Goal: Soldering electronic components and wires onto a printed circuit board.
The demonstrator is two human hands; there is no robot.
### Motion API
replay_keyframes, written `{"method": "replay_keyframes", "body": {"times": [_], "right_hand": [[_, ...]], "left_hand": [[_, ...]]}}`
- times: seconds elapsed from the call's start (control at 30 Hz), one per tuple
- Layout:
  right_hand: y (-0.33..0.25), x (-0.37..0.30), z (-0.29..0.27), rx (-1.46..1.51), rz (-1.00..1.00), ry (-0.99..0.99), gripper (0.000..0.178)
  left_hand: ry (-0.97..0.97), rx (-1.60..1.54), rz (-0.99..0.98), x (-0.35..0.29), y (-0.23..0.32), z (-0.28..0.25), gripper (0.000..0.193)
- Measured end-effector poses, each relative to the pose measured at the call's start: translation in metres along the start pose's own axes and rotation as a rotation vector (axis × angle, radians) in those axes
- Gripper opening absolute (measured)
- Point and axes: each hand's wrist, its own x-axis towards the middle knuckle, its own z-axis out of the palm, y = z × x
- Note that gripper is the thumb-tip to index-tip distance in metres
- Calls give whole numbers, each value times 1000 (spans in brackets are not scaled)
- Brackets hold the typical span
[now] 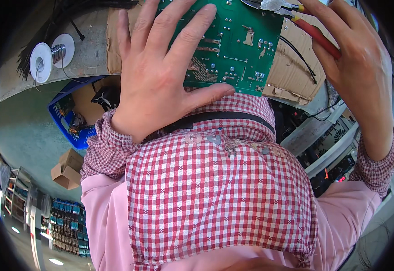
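Note:
A green circuit board point(233, 72) lies solder side up at the top middle, showing metal joints and bare copper patches. My left hand point(160, 58) is spread flat on its left part, with the thumb along the near edge, covering much of that side. In my right hand point(355, 49) is a pair of cutting pliers point(314, 36) with red and yellow handles. Their metal jaws point left over the board's far right corner, where the picture's top edge cuts off the tips. Brown cardboard point(292, 72) sticks out from under the board.
A spool of solder wire point(54, 54) and a bundle of black cable ties point(38, 38) lie at the left of the table. Below the table edge are a blue crate point(56, 108) holding small circuit parts and a cardboard box point(68, 169). A thin black cable point(298, 52) lies across the cardboard.

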Motion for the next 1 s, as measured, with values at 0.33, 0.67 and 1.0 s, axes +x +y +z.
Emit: {"method": "replay_keyframes", "body": {"times": [0.33,0.67,1.0], "right_hand": [[-6,11,12,-81,-49,38,35],[9,-20,4,-157,-100,91,38],[-22,-17,0,-232,-152,118,41]], "left_hand": [[93,20,80,2,-2,11,83],[188,53,167,4,-9,16,85],[273,68,238,5,-14,30,87]]}}
